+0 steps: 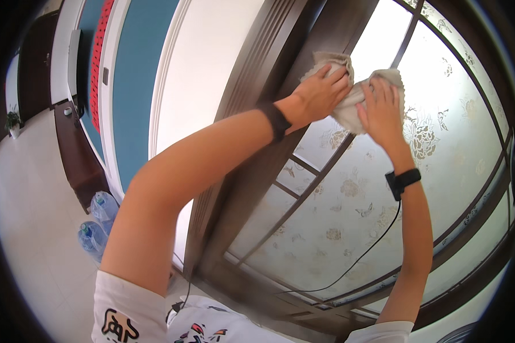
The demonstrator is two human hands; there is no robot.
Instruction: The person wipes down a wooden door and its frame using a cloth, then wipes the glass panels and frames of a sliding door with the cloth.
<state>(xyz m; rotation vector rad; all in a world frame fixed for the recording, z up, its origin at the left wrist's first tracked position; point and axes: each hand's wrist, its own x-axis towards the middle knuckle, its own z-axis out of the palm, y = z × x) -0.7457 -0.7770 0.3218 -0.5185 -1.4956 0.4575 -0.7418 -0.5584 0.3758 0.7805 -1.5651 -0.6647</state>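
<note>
A beige cloth [347, 112] with a scalloped edge lies bunched against a dark-framed door [257, 197] with frosted glass panes [347, 210]. My left hand [319, 95] grips its left part, fingers curled over the folds, where the dark frame meets the glass. Beside it, my right hand [383, 113] holds the right part spread against the pane, fingers bent over the fabric. The cloth runs between both hands, though my fingers hide some of it. Flowers and butterflies pattern the glass.
A thin black cable [365, 253] hangs from the band on my right wrist across the glass. Left of the door frame is a white wall [197, 64]. Large clear-blue water bottles [92, 238] stand on the tiled floor [38, 206] near a dark low cabinet [83, 171].
</note>
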